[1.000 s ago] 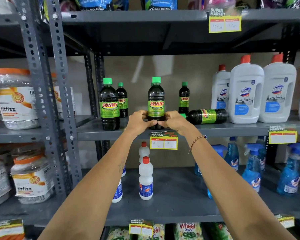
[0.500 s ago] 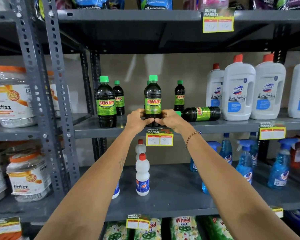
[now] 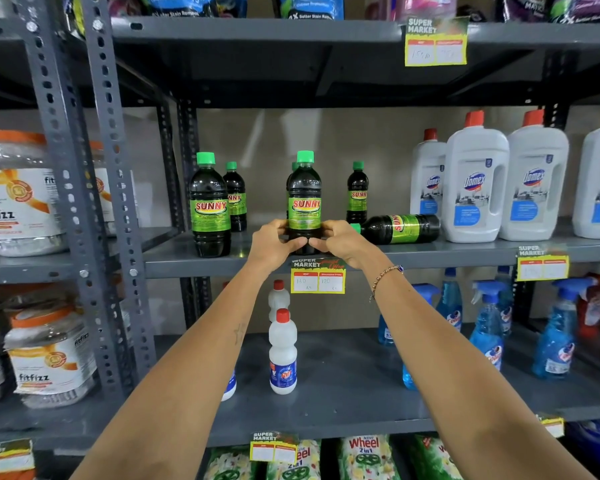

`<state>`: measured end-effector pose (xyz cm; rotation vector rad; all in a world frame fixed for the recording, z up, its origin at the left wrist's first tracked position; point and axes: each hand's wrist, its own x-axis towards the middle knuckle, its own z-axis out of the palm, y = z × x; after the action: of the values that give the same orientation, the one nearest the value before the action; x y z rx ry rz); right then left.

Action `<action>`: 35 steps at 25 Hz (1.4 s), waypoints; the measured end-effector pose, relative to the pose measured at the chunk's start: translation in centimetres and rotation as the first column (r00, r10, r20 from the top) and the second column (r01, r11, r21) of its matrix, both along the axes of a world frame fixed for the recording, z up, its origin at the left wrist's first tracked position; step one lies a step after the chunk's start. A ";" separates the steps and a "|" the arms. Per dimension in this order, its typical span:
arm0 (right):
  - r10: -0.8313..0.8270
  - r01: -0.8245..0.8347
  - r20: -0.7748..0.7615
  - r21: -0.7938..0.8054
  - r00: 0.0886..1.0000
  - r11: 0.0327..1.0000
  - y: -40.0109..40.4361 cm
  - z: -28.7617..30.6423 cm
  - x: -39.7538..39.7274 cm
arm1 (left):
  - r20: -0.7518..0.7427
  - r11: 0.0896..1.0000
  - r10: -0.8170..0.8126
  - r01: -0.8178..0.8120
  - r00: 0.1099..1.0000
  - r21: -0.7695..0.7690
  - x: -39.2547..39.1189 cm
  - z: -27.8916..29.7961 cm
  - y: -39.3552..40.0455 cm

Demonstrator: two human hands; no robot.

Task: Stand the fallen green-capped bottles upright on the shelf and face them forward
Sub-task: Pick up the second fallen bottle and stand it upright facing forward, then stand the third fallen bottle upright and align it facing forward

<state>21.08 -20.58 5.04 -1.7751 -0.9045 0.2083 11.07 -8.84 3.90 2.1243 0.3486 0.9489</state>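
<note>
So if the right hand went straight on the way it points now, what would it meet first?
Probably nothing new: the right hand already grips the upright Sunny bottle; behind it another green cap shows.

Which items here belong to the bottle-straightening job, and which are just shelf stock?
Job: held Sunny bottle, left hand, right hand, fallen Sunny bottle, shelf.
Stock: Domex bottles, fitfizz jars, blue spray bottles, white red-capped bottles.

My grey metal shelf (image 3: 465, 252) carries the upright Sunny bottle (image 3: 304, 199) at its front edge. Left of that bottle stands another Sunny bottle (image 3: 209, 206); right of it one fallen bottle (image 3: 400, 229) lies sideways, then white Domex jugs (image 3: 475, 185).
</note>
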 end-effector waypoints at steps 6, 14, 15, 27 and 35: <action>-0.023 0.023 -0.007 -0.012 1.000 1.000 -1.9 0.9 0.9 | 0.312 0.975 0.204 -0.220 0.928 0.017 0.1 -2.0 -0.7; -0.195 0.450 0.641 -0.262 0.743 0.853 -9.6 3.3 7.0 | 0.316 0.619 0.094 -0.304 0.944 0.724 6.1 -6.5 -8.2; -0.133 0.457 0.685 -0.318 0.717 0.831 -10.6 3.5 7.7 | 0.282 0.576 0.149 -0.315 0.948 0.755 7.2 -6.9 -8.9; 0.085 0.482 0.784 -0.460 0.615 0.746 -9.4 2.4 15.1 | 0.329 0.442 0.397 -0.493 0.857 0.749 11.1 -9.1 -9.4; -0.096 0.131 0.514 -0.034 0.853 0.991 -9.6 2.5 16.4 | 0.393 0.378 0.420 -0.551 0.818 0.744 11.6 -9.4 -9.2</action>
<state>37.45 -30.15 7.52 -1.9798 -1.1692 -0.3353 22.71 -18.03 -5.54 2.8641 0.5503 1.9307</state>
